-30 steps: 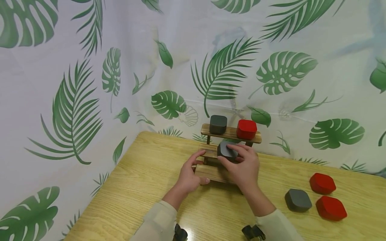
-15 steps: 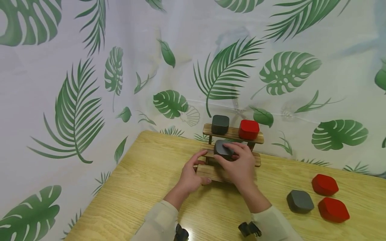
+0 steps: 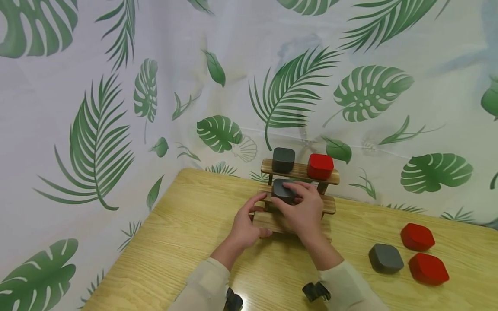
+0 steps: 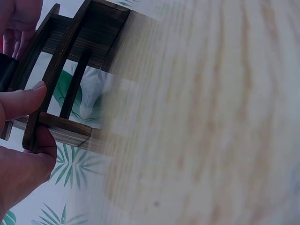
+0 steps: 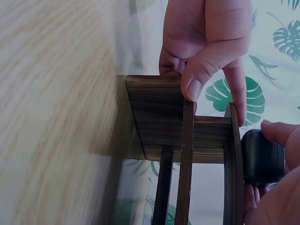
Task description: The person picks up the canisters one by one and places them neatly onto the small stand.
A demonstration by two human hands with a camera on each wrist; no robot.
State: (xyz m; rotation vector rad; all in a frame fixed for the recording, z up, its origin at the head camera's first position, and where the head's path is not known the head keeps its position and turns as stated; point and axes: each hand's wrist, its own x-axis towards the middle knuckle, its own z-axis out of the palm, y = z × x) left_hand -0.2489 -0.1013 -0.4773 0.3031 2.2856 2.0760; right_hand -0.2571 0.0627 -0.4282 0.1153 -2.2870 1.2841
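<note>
Low centre of the head view, the left hand pinches the wooden rack at its left end. Just above, the right hand curls round a dark grey box on the middle step.

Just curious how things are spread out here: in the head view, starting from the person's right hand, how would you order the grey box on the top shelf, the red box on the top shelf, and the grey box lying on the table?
From the right hand:
1. Grey box on the top shelf, just behind the hand, left end of the shelf.
2. Red box on the top shelf, behind the hand, right end; slightly farther, though close to the first.
3. Grey box on the table, clearly farthest, off to the right beside two red boxes.
</note>
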